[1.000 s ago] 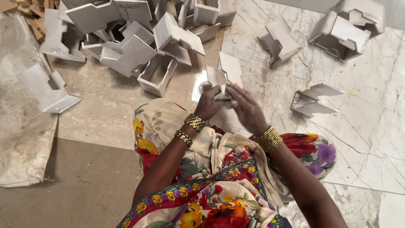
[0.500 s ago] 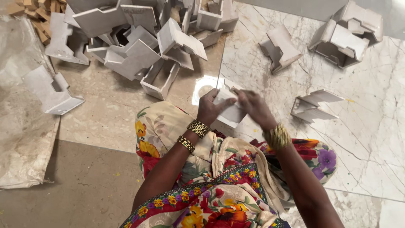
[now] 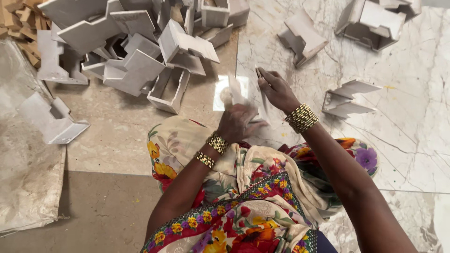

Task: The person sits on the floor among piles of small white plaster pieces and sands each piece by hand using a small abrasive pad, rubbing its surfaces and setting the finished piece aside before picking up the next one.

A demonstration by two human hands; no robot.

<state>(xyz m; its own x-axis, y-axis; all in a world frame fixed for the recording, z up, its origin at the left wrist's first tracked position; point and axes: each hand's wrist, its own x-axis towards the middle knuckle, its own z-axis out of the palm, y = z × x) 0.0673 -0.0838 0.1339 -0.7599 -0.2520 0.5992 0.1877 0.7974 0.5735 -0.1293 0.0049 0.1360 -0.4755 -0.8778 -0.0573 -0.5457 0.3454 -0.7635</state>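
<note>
A flat white card piece (image 3: 233,92), blurred by motion, stands just above my lap on the floor. My left hand (image 3: 238,124) grips its lower part, with gold bangles on the wrist. My right hand (image 3: 276,89) pinches the card's thin right flap (image 3: 263,108), which I see nearly edge-on. Both hands are close together over the floral cloth (image 3: 243,197) on my knees. How the card is folded cannot be made out.
A heap of folded white card holders (image 3: 136,65) lies at the upper left. Single ones sit on a pale sack (image 3: 51,119), to the right (image 3: 349,98) and farther back (image 3: 302,37) (image 3: 375,18). Wood scraps (image 3: 18,18) fill the top left corner.
The card has dropped from raised in front of me to near my lap. My right hand moved up and right along its edge; my left hand slid lower.
</note>
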